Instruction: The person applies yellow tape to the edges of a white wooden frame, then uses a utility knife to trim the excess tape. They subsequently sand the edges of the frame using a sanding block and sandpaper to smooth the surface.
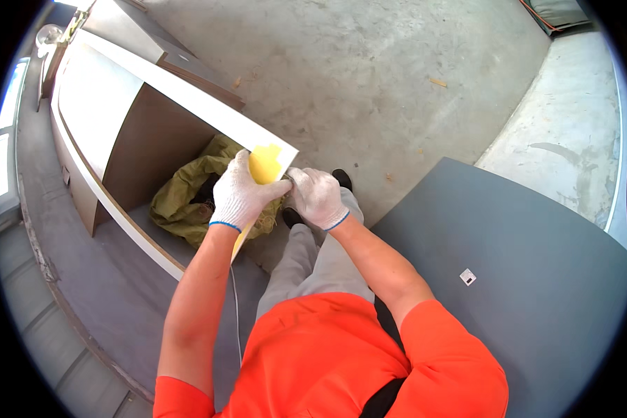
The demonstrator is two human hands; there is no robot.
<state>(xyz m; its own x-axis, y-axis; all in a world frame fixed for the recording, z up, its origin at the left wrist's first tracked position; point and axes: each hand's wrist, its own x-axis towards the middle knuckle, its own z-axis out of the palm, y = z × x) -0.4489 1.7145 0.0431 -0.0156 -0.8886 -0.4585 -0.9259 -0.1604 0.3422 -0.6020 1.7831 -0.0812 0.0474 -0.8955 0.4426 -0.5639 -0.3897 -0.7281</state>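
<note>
A white-edged board [209,111] of an open, box-like frame runs from the upper left to a corner in front of me, where a yellow patch [265,161] covers its end. My left hand [242,194], in a white knit glove with a blue cuff, is closed over this end, its thumb stretched toward the right hand. My right hand [318,198], gloved alike, is a fist right beside the board's corner. Whatever its fingers pinch is too small or hidden to name. Inside the frame, just left of my left hand, lies a crumpled olive-green sack [177,191].
To my right a large grey panel [515,244] bears a small white label [468,277]. A thin cord [236,306] hangs below the frame's near end. Further boards [129,31] lean behind the frame. Wood scraps [437,82] lie on the concrete floor [369,63].
</note>
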